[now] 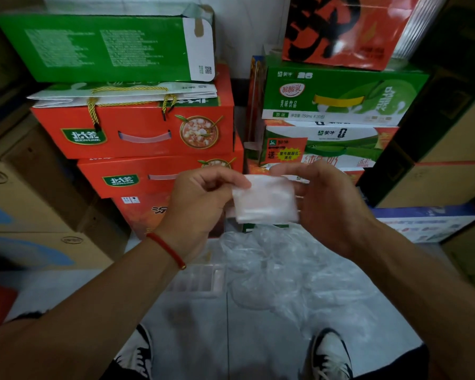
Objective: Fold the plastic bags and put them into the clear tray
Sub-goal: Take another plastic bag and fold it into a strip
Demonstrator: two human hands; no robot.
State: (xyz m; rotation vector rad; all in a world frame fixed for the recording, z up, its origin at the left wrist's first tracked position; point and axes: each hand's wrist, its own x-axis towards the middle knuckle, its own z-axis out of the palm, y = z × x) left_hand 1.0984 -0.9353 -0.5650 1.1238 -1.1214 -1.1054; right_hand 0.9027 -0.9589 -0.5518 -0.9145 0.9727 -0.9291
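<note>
— Plastic, folded small: what has hold of that folded bag (265,200)?

— Both hands. The left hand (200,201) pinches its upper left corner between thumb and curled fingers; the right hand (327,201) grips its right edge, fingers curled behind it. The bag is a flat, whitish, see-through rectangle, held up in the air between them.

— Where is the clear tray (198,278)?

— On the floor (192,338), at about six o'clock from the folded bag, partly hidden under the left wrist. Its ribbed wall shows; I cannot tell what lies inside.

— More bags?

— A loose heap of bags (283,270) lies crumpled on the floor, just beside the tray at its three o'clock, touching or nearly so.

— Anything on the wrist?

— A red cord bracelet (166,249) on the left one.

— And around?

— Stacked red boxes (137,133) at eleven o'clock, green milk cartons (337,97) at one o'clock. Two black-and-white shoes (331,355) stand at the bottom edge.
</note>
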